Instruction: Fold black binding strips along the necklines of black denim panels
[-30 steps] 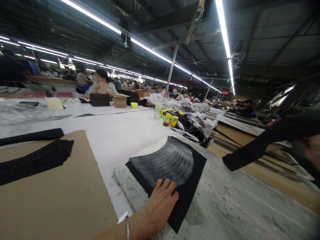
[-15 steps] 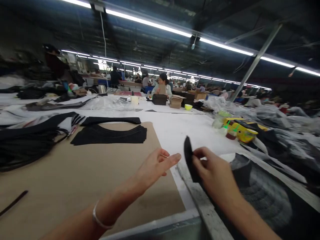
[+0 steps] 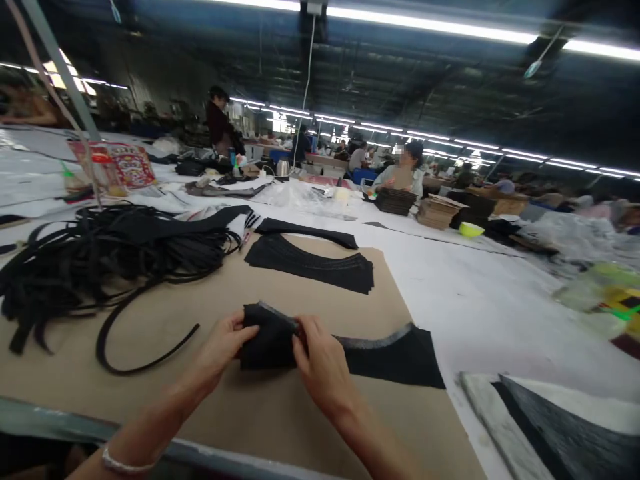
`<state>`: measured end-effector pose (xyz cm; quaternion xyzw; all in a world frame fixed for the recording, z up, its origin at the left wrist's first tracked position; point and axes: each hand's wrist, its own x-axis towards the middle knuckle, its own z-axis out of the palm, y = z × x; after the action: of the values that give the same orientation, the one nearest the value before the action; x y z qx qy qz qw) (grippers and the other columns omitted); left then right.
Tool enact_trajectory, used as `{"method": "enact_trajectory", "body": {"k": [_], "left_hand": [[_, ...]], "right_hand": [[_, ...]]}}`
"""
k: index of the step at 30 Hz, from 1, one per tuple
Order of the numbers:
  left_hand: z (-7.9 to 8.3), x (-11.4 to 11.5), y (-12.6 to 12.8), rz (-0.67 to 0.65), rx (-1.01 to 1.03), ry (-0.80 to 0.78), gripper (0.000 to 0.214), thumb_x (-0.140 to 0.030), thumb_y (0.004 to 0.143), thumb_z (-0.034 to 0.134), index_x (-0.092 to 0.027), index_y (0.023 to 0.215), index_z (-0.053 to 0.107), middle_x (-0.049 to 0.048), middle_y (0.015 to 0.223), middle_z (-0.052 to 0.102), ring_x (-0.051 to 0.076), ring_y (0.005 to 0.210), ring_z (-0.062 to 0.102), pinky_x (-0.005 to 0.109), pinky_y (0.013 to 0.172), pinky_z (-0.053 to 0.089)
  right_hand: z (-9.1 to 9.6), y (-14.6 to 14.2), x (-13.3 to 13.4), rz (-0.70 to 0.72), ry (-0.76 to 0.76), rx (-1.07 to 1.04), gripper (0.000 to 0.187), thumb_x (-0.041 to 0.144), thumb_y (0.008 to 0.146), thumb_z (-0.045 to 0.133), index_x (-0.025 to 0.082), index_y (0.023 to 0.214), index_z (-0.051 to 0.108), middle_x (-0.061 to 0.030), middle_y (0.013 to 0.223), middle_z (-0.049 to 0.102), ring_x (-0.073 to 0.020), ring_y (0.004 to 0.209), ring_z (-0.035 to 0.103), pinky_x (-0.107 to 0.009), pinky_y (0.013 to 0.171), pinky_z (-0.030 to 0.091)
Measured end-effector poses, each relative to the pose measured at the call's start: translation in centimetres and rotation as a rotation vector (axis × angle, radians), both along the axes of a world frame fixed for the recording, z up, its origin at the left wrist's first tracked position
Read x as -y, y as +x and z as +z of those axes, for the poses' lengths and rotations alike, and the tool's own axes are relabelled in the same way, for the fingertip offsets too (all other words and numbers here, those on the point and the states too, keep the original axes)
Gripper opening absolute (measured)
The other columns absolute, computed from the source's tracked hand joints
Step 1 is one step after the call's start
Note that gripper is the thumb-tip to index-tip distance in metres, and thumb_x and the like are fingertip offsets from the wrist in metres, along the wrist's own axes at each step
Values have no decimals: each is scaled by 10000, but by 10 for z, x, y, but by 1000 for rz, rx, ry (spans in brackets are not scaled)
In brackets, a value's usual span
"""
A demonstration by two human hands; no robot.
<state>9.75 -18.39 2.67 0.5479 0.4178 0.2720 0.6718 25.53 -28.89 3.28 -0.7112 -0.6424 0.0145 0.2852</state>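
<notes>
Left hand (image 3: pixel 231 339) and right hand (image 3: pixel 321 357) pinch a black piece (image 3: pixel 270 345), heaped strips (image 3: pixel 127 259) at left, curved pieces (image 3: pixel 313 265) stacked beyond.

No text legible; blurred print on red bag (image 3: pixel 135 165)

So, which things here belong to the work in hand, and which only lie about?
Likely in the work:
black piece in left hand and right hand
brown sheet beneath
black curved pieces beyond

Probably lying about:
lime bowl
kettle
red patterned bag
</notes>
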Motion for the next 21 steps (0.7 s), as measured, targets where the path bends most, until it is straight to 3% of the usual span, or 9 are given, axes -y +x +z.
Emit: {"method": "enact_trajectory", "body": {"k": [4, 10, 15, 17, 21], "left_hand": [[-21, -31, -35, 74, -104, 162, 377, -362, 610, 669, -133, 909, 640, 38, 714, 679, 235, 722, 641, 306, 651, 497], [-51, -50, -57, 212, -424, 346, 281, -199, 666, 580, -183, 946, 598, -45, 599, 558, 159, 603, 554, 242, 593, 411], [-47, -44, -67, 212, -597, 469, 348, -215, 746, 536, -212, 1094, 548, -52, 614, 493, 159, 601, 504, 257, 608, 362], [-46, -43, -74, 201, -744, 631, 389, -308, 802, 504, -212, 1179, 507, -20, 732, 558, 173, 648, 541, 273, 629, 382], [-45, -41, -98, 285, -827, 925, 385, -388, 849, 444, -220, 1184, 529, 32, 965, 593, 197, 765, 573, 304, 707, 433]], "right_hand": [[-27, 22, 30, 57, 14, 57, 221, 176, 898, 419, 238, 1071, 541, -68, 1026, 611, -213, 943, 594, -358, 813, 491], [-81, 69, 69, 44, 104, 375, 330, 362, 898, 455, 255, 1200, 534, -103, 1039, 644, -272, 887, 634, -369, 633, 515], [-81, 43, 88, 106, 19, 451, 401, 287, 881, 499, 252, 1280, 513, -97, 1083, 657, -251, 929, 630, -358, 731, 508], [-77, 33, 92, 69, -13, 454, 435, 266, 877, 503, 244, 1311, 495, -92, 1101, 656, -239, 945, 623, -351, 755, 496], [-78, 35, 102, -26, 45, 544, 467, 345, 868, 526, 224, 1319, 506, -83, 1181, 632, -241, 1007, 606, -359, 826, 458]]}}
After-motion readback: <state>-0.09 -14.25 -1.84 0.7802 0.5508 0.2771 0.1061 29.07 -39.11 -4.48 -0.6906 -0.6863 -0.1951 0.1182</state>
